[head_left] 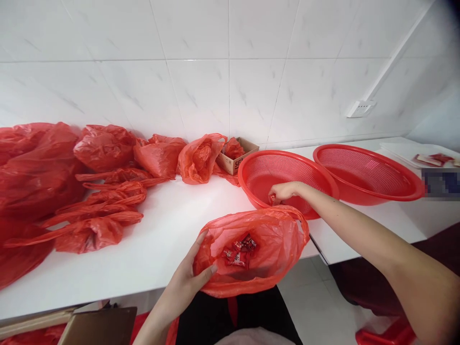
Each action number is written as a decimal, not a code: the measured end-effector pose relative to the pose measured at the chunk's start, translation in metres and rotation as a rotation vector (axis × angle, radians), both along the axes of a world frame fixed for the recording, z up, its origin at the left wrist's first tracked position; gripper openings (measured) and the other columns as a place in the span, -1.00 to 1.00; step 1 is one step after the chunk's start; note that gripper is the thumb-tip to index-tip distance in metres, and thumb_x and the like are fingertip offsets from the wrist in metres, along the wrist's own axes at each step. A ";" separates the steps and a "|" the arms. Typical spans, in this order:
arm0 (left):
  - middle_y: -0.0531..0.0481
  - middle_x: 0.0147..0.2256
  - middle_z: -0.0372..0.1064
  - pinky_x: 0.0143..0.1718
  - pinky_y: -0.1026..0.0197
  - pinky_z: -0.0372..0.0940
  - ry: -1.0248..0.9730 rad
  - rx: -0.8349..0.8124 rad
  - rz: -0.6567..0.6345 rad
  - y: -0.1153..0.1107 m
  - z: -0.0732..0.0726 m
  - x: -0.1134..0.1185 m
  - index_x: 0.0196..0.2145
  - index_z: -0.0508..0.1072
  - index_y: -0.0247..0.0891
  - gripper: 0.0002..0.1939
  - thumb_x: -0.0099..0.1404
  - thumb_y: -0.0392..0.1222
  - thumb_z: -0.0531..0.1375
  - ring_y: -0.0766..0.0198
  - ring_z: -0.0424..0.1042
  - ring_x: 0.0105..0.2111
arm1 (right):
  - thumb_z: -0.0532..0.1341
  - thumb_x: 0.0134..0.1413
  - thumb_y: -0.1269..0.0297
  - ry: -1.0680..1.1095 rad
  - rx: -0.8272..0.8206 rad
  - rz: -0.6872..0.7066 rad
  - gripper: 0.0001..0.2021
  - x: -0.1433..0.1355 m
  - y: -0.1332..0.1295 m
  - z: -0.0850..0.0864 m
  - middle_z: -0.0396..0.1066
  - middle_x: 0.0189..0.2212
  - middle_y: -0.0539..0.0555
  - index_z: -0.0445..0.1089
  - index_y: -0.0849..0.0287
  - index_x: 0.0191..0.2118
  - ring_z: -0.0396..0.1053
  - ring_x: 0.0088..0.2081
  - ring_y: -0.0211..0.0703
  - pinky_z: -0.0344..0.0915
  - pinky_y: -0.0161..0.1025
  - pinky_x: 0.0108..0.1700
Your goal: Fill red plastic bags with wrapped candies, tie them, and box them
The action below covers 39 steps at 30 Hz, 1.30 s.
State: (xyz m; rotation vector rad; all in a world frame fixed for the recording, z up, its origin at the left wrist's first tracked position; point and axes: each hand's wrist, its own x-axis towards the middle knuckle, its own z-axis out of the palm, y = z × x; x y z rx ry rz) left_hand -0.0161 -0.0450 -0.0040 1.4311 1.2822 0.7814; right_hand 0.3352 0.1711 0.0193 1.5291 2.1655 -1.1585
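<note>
My left hand (192, 268) grips the side of a red plastic bag (276, 239), thumb inside the rim and fingers outside. The bag's mouth gapes toward me, and several small red wrapped packets (240, 251) lie at its bottom. Beyond the bag, my right hand (285, 191) reaches into a red perforated plastic basket (266, 163). Its fingers are closed on a small red wrapped packet (272, 197), partly hidden by the fingers. The bag's far rim overlaps the near edge of the basket.
A second red basket (373, 167) stands to the right. Knotted red bags (108, 148) crowd the table's left and back. A small cardboard box (244, 148) sits by the tiled wall. At far right is a white tray (398, 151); an open carton (104, 326) is below left.
</note>
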 end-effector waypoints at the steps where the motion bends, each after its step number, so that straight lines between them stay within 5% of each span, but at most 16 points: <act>1: -0.08 0.38 -0.17 0.35 0.00 -0.28 0.001 -0.001 -0.002 -0.001 0.000 0.000 0.36 -0.06 -0.13 -0.20 0.28 0.04 0.18 0.13 -0.18 0.36 | 0.30 -0.32 0.34 0.015 -0.003 -0.029 -0.91 0.003 0.000 0.002 0.41 -0.57 0.02 0.41 0.21 -0.54 0.36 -0.47 -0.17 0.22 -0.26 -0.40; 8: -0.05 0.36 -0.06 0.35 -0.02 -0.26 -0.014 -0.011 -0.006 -0.002 -0.001 0.000 0.36 -0.06 -0.08 -0.22 0.29 0.02 0.18 0.12 -0.12 0.35 | 0.31 -0.12 0.11 0.397 0.190 -0.204 -0.74 0.011 -0.012 0.056 0.48 -0.41 0.07 0.41 0.21 -0.38 0.41 -0.35 -0.21 0.31 -0.27 -0.25; 13: -0.03 0.37 -0.10 0.35 0.04 -0.24 -0.016 0.003 -0.010 0.000 0.002 0.004 0.35 -0.04 -0.07 -0.23 0.28 0.01 0.19 0.14 -0.13 0.35 | 0.37 -0.10 0.10 0.814 0.270 -0.219 -0.71 -0.038 -0.067 0.086 0.44 -0.45 0.00 0.36 0.19 -0.37 0.39 -0.39 -0.24 0.30 -0.27 -0.30; 18: -0.03 0.34 -0.01 0.33 0.03 -0.15 -0.058 -0.005 0.004 -0.001 0.009 0.010 0.35 -0.04 -0.08 -0.23 0.28 -0.02 0.20 0.11 -0.06 0.33 | 0.26 0.07 0.16 0.570 0.268 0.043 -0.84 -0.101 -0.126 0.061 0.45 -0.37 -0.02 0.40 0.13 -0.35 0.38 -0.36 -0.23 0.28 -0.28 -0.30; 23: -0.03 0.34 0.00 0.32 0.03 -0.10 -0.068 -0.026 0.053 -0.008 0.011 0.007 0.35 -0.01 -0.07 -0.23 0.27 -0.04 0.21 0.10 -0.03 0.33 | 0.15 0.19 0.11 0.448 0.305 0.149 -0.79 -0.116 -0.143 0.038 0.47 -0.25 0.05 0.41 0.13 -0.27 0.40 -0.26 -0.16 0.30 -0.22 -0.20; 28: 0.00 0.36 -0.06 0.33 0.02 -0.13 -0.037 -0.041 0.087 -0.012 0.002 -0.003 0.35 -0.02 -0.01 -0.20 0.25 0.00 0.23 0.10 -0.08 0.34 | 0.19 0.15 0.04 0.580 0.320 -0.037 -0.67 -0.083 -0.149 0.067 0.46 -0.04 0.05 0.41 0.02 -0.01 0.43 -0.06 -0.10 0.35 -0.19 -0.05; 31: 0.03 0.32 0.04 0.32 0.05 -0.11 -0.049 -0.010 0.131 -0.012 0.002 -0.016 0.30 0.12 0.05 -0.25 0.21 -0.02 0.27 0.08 -0.06 0.33 | 0.14 0.20 0.02 0.681 0.584 -0.319 -0.70 -0.043 -0.148 0.076 0.49 -0.10 0.07 0.42 0.05 -0.06 0.46 -0.11 -0.11 0.39 -0.15 -0.06; 34: 0.04 0.28 0.14 0.30 0.05 -0.06 -0.112 -0.001 0.240 -0.012 0.005 -0.034 0.23 0.27 0.05 -0.33 0.17 -0.03 0.30 0.05 -0.02 0.32 | 0.16 0.19 0.06 0.434 0.847 -0.451 -0.71 -0.007 -0.148 0.051 0.48 -0.05 0.09 0.44 0.03 -0.05 0.43 -0.04 -0.01 0.34 -0.01 0.01; 39: 0.07 0.29 0.12 0.26 0.08 0.04 -0.235 -0.095 0.416 -0.013 0.012 -0.051 0.20 0.29 0.06 -0.34 0.15 -0.03 0.31 0.06 0.02 0.31 | 0.02 0.31 0.22 0.157 0.965 -0.280 -0.73 0.002 -0.174 -0.018 0.55 -0.16 0.00 0.47 -0.02 -0.12 0.47 -0.13 -0.04 0.16 0.17 0.11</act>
